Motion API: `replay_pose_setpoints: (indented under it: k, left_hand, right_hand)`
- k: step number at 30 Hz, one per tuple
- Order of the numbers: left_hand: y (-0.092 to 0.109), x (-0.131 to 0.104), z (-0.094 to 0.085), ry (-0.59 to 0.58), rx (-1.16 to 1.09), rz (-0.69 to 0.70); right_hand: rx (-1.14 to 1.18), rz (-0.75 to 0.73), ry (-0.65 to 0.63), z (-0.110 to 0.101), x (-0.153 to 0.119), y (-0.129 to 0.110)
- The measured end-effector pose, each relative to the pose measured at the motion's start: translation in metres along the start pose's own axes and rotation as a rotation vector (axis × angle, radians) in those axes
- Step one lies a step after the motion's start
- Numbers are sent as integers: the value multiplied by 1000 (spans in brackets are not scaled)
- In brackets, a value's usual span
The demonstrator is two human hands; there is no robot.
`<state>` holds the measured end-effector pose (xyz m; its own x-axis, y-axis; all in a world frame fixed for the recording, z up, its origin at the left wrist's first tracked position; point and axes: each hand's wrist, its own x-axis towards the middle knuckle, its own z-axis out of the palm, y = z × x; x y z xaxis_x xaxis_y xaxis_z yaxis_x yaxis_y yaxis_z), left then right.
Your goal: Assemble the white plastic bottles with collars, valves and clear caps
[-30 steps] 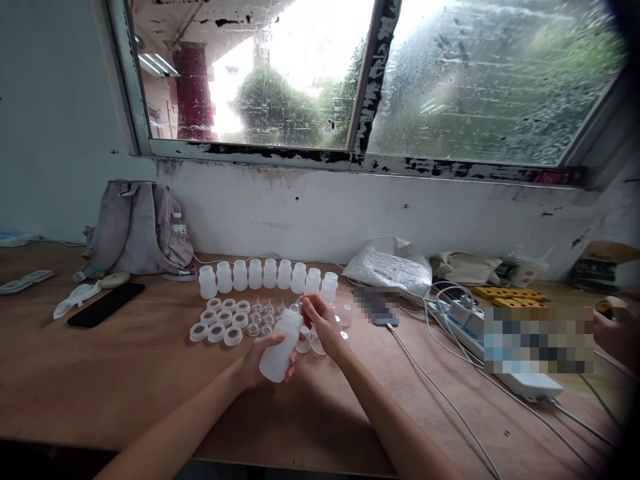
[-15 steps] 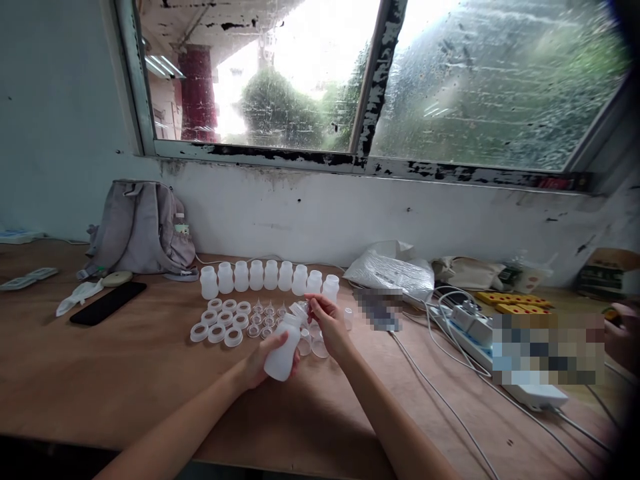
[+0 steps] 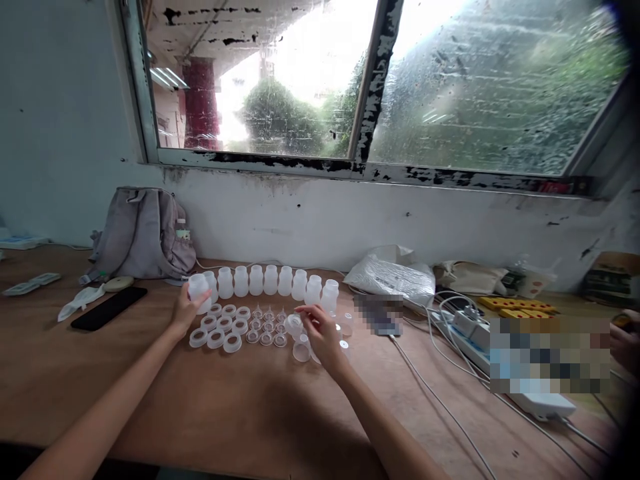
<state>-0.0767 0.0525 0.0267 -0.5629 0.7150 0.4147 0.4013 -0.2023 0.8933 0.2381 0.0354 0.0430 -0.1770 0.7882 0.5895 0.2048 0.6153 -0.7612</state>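
Observation:
My left hand (image 3: 184,308) is closed round a frosted white baby bottle (image 3: 199,288) at the left end of a row of similar bottles (image 3: 256,280). My right hand (image 3: 323,335) reaches over the clear plastic caps (image 3: 301,349), and its fingers hide part of that group. At its fingertips is a round translucent cap (image 3: 293,325); the thumb's grip on it is partly hidden. Between my hands lie several white screw rings (image 3: 232,343) in rows, and beside them several clear silicone nipples (image 3: 267,339).
Left stand a grey backpack (image 3: 143,230) and a black phone (image 3: 109,309). Along the wall to the right lies a silver plastic bag (image 3: 395,275). A power strip (image 3: 530,396) with white cables crosses the right side. Another person's hand (image 3: 625,340) shows at the right edge.
My left hand has carried the bottle from the front middle to the row's left end. My right hand has parted from the bottle and moved slightly down, over the caps.

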Motion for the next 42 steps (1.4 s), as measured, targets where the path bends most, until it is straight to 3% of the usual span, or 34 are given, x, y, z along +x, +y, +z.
replay_pose_setpoints:
  k: [5, 11, 17, 21, 23, 25, 27, 30, 32, 35, 42]
  left_hand:
    - [-50, 21, -10, 121, 35, -111]
    - [-70, 28, -7, 119, 54, -90]
    - [-70, 26, -6, 104, 38, 4]
    - [-50, 15, -10, 371, 83, 196]
    - [-33, 3, -10, 415, 110, 246]
    - [-13, -17, -7, 289, 127, 272]
    - [7, -44, -1, 39, 165, 327]
    - [31, -86, 12, -387, 237, 575]
    - [39, -108, 21, -605, 253, 748]
    - [41, -124, 30, -684, 278, 806]
    - [34, -124, 30, -755, 268, 791]
  right_hand:
    - [-318, -287, -263, 22, -26, -8]
    - [-526, -312, -496, 43, -47, -6]
    - [-576, -206, -540, 47, -47, 1]
    - [-529, -218, -555, 49, -47, 7]
    - [-508, -224, -558, 50, -47, 8]
    - [-488, -232, -555, 51, -46, 9]
    - [-460, -232, -549, 52, -46, 9]
    - [-400, -218, -530, 53, -46, 11]
    - [-364, -207, -501, 54, -47, 13]
    - [-303, -182, -451, 55, -48, 19]
    - [-167, -163, -417, 56, -47, 24]
